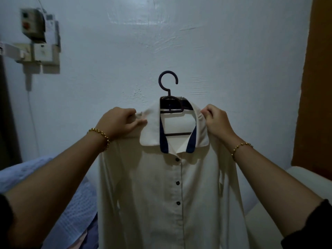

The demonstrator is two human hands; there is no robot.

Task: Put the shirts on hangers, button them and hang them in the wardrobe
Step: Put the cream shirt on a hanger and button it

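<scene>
I hold a cream shirt [161,203] up in front of a pale wall [233,51], one hand at each shoulder. My left hand [117,121] pinches a fold of cloth at the shoulder just beside the collar [150,130], fingers and thumb curled on it. My right hand [216,121] pinches the other shoulder the same way. The shirt sits on a dark hanger [168,81], whose hook stands free above the neck opening. The collar is folded down and has navy edging along its inner edges. Three dark buttons [177,182] run down the front; the placket looks closed there, though in this dim light I cannot be sure each one is fastened. A left bracelet [102,136] and a right bracelet [241,147], both of gold beads, circle my wrists. A blue bed cover [75,203] lies at my lower left. A switch box [36,33] is fixed high on the wall to the left, and a brown panel [318,87] fills the right edge.
</scene>
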